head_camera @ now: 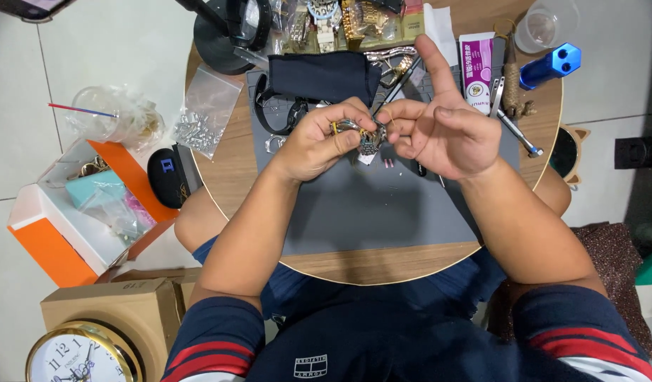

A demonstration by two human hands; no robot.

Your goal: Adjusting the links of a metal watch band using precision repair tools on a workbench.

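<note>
Over a grey work mat (382, 205) on a small round wooden table (230, 159), my left hand (319, 138) grips a metal watch bracelet (368, 140) by one end. My right hand (439, 124) pinches the other end of the bracelet with thumb and middle fingers, its index finger pointing up. The two hands meet at the bracelet. Their fingers hide most of it.
A dark cloth (322, 74), a black strap (280, 113), a magnifier on a black base (230, 32), several watches (340, 21), a blue tool (552, 64), a tube (476, 64) and a bag of metal parts (202, 117) ring the mat. Boxes and a clock (82, 354) stand at the left on the floor.
</note>
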